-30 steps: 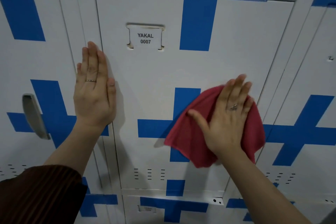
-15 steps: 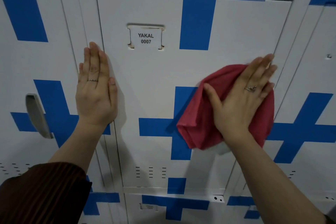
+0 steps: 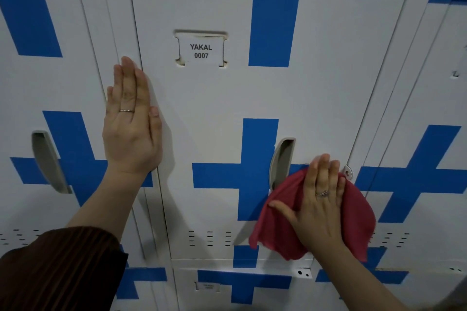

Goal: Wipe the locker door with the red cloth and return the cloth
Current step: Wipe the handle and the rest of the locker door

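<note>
The white locker door [image 3: 217, 108] with blue crosses and a label reading YAKAL 0007 fills the middle of the view. My right hand [image 3: 319, 207] presses the red cloth [image 3: 358, 222] flat against the door's lower right part, just below the recessed handle [image 3: 280, 161] and beside the lock tab [image 3: 348, 173]. The cloth spreads out under my palm and hangs a little below it. My left hand [image 3: 131, 121] lies flat, fingers together, on the door's left edge and the frame.
Neighbouring lockers stand on both sides; the left one has its own recessed handle [image 3: 48, 161]. Another locker door [image 3: 227, 290] starts below. Vent slots [image 3: 209, 238] run along the door's bottom.
My right hand has slid the red cloth down from the upper right of the door to its lower right, uncovering the handle. My left hand has stayed in place.
</note>
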`<state>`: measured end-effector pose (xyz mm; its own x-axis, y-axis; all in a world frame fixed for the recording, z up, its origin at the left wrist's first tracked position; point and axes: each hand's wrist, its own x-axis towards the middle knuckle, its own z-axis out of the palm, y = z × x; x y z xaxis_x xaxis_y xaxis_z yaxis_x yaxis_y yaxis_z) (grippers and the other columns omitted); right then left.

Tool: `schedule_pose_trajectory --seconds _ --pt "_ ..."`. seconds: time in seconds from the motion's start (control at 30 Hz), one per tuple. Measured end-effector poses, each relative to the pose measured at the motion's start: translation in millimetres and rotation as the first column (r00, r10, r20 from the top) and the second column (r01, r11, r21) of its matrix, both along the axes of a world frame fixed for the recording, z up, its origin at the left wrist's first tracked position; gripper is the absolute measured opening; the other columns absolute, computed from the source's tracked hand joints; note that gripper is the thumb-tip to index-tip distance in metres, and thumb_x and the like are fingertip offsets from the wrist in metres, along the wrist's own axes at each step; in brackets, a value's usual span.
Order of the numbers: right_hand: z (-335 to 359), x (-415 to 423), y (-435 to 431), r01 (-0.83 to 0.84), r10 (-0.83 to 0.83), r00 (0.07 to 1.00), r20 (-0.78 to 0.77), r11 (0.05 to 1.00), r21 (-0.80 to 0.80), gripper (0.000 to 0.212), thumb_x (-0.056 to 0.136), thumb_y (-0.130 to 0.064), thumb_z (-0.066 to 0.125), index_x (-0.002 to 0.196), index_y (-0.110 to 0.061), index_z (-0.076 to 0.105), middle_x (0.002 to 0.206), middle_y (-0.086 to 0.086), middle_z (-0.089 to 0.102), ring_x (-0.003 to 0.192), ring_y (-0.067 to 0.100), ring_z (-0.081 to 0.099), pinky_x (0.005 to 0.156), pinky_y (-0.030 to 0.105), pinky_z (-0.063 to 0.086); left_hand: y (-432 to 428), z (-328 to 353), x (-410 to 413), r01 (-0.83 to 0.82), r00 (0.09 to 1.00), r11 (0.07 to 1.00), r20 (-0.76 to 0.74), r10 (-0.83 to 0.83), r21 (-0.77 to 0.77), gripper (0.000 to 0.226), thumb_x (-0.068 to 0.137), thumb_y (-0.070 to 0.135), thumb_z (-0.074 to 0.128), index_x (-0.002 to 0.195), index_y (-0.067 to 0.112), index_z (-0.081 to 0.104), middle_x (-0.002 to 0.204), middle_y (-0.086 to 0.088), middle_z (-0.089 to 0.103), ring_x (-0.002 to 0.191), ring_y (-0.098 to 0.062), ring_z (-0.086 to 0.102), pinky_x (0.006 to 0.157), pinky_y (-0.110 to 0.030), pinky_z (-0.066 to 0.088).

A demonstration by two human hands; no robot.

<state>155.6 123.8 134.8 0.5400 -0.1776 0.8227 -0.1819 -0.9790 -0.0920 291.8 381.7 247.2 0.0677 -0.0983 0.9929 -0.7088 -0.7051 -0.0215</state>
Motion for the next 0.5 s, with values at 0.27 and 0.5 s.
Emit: schedule_pose_trajectory --seconds 0.27,0.5 --pt "11.5 9.4 2.1 -0.021 0.016 0.99 0.141 0.999 0.038 0.073 0.092 -0.058 0.014 0.142 -0.015 -0.02 0.15 -0.005 -0.028 0.138 0.016 -0.022 0.111 0.03 -0.016 -0.1 -0.1 -0.6 0.012 1.0 1.0 -0.007 -0.012 -0.005 0.048 0.096 0.01 0.027 0.139 -0.012 0.023 0.143 -0.035 0.025 0.141 -0.007 -0.005 0.117 -0.03 0.005" --pt "90.6 26.0 16.1 0.013 -0.078 0.937 0.341 0.982 0.189 0.073 0.094 -0.051 0.022 0.141 0.001 0.005 0.149 0.027 0.01 0.134 0.034 -0.004 0.107 0.027 -0.019 -0.2 0.0 0.0 0.003 1.0 1.0 -0.019 -0.003 -0.003 0.049 0.096 0.011 0.026 0.139 -0.012 0.021 0.143 -0.036 0.023 0.141 -0.006 -0.006 0.117 -0.03 0.003"
